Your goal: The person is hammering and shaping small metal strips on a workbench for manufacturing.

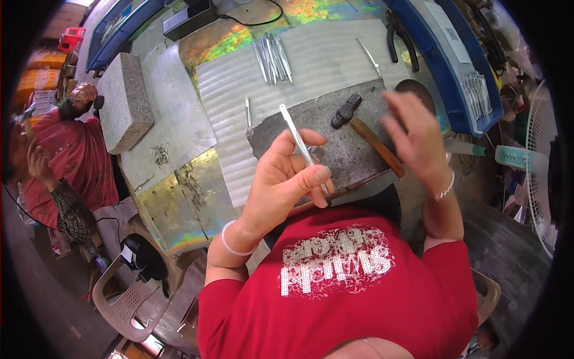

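Note:
My left hand (pixel 287 170) pinches a slim silver metal strip (pixel 293 130) between thumb and fingers; its rounded end, with a small hole, points up and away. The strip looks like a tweezer or small tool blank. Blurred by motion, my right hand (pixel 414 134) hovers over the right end of a dark stone block (pixel 314 137), fingers apart, with nothing visible in it. On that block lies a hammer with a black head (pixel 347 111) and a wooden handle (pixel 378 147), close to my right hand.
Similar strips lie in a bunch (pixel 273 58) on a white foam sheet (pixel 224 75). Black-handled pliers (pixel 402 40) and a blue tray (pixel 463 113) are at right, beside a fan (pixel 538 161). At left, a co-worker in red (pixel 69 164) sits by a granite block (pixel 127 99).

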### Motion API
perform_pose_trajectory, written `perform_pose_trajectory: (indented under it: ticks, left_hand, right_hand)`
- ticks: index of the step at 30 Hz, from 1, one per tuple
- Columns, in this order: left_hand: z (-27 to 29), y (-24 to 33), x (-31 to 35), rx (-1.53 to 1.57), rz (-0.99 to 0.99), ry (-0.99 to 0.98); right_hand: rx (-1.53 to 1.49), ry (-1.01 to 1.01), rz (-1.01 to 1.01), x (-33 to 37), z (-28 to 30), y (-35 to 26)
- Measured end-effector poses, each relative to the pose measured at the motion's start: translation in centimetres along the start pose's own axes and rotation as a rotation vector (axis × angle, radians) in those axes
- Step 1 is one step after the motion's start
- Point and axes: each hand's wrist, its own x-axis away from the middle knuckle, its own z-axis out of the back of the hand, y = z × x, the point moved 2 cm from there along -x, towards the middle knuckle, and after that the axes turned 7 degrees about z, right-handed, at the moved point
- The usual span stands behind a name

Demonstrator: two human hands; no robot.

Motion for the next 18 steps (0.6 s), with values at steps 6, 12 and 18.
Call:
perform_pose_trajectory:
  ticks: [6, 12, 18]
  left_hand:
    - [-0.6, -0.4, 0.3, -0.221, 0.009, -0.026]
    - [-0.4, -0.6, 0.7, -0.319, -0.180, 0.057]
    - [-0.3, -0.6, 0.4, -0.177, -0.166, 0.050]
  right_hand:
    - [0.083, -0.002, -0.105, -8.2, -2.2, 9.5]
    - [0.358, -0.222, -0.164, -12.1, -6.9, 12.8]
    - [0.338, -0.125, -0.049, -12.4, -5.0, 12.3]
